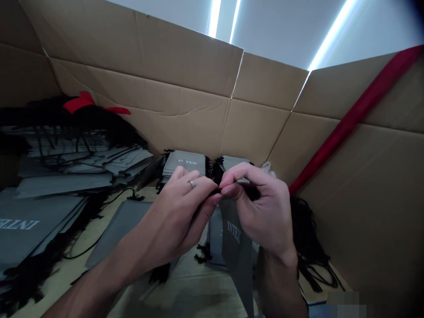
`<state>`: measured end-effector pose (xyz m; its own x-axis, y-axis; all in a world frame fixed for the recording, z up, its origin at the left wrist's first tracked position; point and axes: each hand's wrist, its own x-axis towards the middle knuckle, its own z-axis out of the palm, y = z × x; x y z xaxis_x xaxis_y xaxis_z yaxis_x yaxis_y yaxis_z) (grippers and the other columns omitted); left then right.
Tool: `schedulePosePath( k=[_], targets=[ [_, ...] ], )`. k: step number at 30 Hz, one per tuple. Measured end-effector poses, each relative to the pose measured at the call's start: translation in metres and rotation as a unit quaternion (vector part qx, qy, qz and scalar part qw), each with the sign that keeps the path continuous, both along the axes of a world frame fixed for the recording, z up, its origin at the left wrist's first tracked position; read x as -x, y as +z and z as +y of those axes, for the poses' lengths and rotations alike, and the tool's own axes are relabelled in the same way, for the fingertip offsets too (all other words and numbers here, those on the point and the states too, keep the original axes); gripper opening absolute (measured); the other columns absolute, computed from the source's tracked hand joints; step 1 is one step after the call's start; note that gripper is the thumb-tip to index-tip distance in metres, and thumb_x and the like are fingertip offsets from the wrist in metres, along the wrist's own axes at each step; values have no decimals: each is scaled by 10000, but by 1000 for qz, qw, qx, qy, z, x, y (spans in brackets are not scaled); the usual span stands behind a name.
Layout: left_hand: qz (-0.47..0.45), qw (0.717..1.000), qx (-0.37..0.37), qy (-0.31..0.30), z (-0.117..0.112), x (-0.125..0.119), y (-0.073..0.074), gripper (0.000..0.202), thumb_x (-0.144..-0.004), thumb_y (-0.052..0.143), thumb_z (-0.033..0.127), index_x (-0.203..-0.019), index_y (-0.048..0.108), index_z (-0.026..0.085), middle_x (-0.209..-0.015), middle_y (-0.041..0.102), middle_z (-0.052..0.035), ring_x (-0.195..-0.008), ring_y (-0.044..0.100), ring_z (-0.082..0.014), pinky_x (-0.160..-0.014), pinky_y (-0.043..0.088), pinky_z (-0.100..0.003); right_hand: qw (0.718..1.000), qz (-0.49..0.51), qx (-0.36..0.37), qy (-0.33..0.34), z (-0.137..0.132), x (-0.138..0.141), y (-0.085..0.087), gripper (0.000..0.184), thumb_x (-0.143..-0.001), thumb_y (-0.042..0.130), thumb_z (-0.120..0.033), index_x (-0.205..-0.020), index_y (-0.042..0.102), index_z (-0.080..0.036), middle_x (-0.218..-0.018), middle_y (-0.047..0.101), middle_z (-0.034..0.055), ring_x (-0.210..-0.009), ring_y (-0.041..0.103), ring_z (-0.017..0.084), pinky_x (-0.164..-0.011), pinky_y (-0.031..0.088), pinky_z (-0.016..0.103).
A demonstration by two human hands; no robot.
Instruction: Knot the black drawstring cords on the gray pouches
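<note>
A grey drawstring pouch (236, 247) printed INTEX hangs below my hands, its face turned partly sideways. My left hand (185, 203), with a ring on one finger, pinches a black cord (215, 191) between thumb and fingertips. Right beside it, my right hand (261, 203) is closed in a pinch at the same spot, thumb against forefinger, on the cord at the pouch's top. The fingertips of both hands nearly touch and hide most of the cord. Behind the hands lies a stack of grey pouches (185, 161) with black cord ends along the sides.
Cardboard walls (198, 104) enclose the table (202, 291). At left are a large heap of grey pouches (66, 181) and a nearer stack (20, 225). Black cords (308, 238) lie at right, below a dark red strip (344, 128) on the cardboard.
</note>
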<state>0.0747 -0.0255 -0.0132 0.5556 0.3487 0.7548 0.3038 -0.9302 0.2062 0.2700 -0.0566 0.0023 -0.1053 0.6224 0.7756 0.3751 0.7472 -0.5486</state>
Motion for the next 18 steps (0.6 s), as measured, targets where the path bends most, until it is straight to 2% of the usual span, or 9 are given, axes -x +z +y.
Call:
schedulePosePath(
  k=[4, 7, 10, 12, 14, 15, 16, 18],
  targets=[
    [-3, 1000, -24, -16, -4, -3, -2, 203, -1123, 442, 58, -1025, 582, 169, -866, 528, 8, -812, 454, -169, -788, 377, -370, 1000, -20, -15, -19, 1, 1, -1, 206, -996, 700, -53, -854, 699, -202, -822, 721, -19, -742, 637, 124, -683, 504, 248],
    [-6, 1000, -2, -26, -8, -2, 1, 208, -1114, 448, 42, -1007, 567, 175, -852, 500, 20, -812, 451, -157, -795, 391, -345, 1000, -13, -1, -11, 2, 2, -1, 205, -996, 714, -82, -835, 689, -205, -794, 698, -13, -722, 615, 134, -664, 490, 257],
    [-20, 998, 56, -35, -8, 2, 4, 264, -1137, 451, 98, -899, 513, 195, -824, 487, 30, -790, 454, -144, -762, 392, -312, 998, 40, 37, 29, 1, 1, -2, 193, -1033, 796, -303, -894, 695, -216, -859, 657, 10, -749, 572, 153, -639, 452, 275],
    [-34, 991, 122, -48, -5, 5, 5, 326, -1169, 447, 183, -847, 498, 200, -788, 490, 37, -754, 464, -133, -710, 386, -290, 987, 115, 73, 81, -1, 0, -2, 354, -1038, 777, -570, -993, 694, -229, -961, 618, 28, -782, 525, 167, -660, 437, 299],
    [-39, 977, 197, -67, -1, 7, 6, 385, -1196, 430, 277, -827, 509, 202, -749, 487, 47, -700, 460, -119, -651, 377, -271, 966, 189, 112, 137, -4, 0, -1, 479, -1043, 680, -723, -1061, 661, -245, -1043, 573, 39, -826, 496, 181, -731, 453, 326],
    [-38, 970, 230, -77, 1, 7, 5, 408, -1204, 420, 314, -823, 510, 203, -733, 481, 53, -673, 449, -112, -624, 369, -264, 954, 216, 125, 164, -6, 0, 0, 459, -1060, 650, -711, -1065, 634, -252, -1064, 553, 40, -851, 492, 189, -770, 462, 338],
    [-33, 962, 257, -86, 3, 6, 5, 422, -1208, 414, 341, -821, 509, 204, -727, 477, 58, -656, 440, -106, -603, 364, -256, 945, 234, 133, 186, -7, 1, 1, 380, -1072, 654, -635, -1053, 603, -259, -1070, 537, 37, -877, 492, 197, -799, 468, 346],
    [-25, 954, 283, -97, 4, 5, 3, 430, -1211, 406, 362, -819, 492, 207, -728, 467, 62, -646, 431, -101, -592, 364, -244, 937, 246, 132, 209, -7, 3, 1, 166, -1027, 684, -360, -1027, 547, -267, -1057, 511, 26, -920, 486, 204, -824, 465, 344]
  ],
)
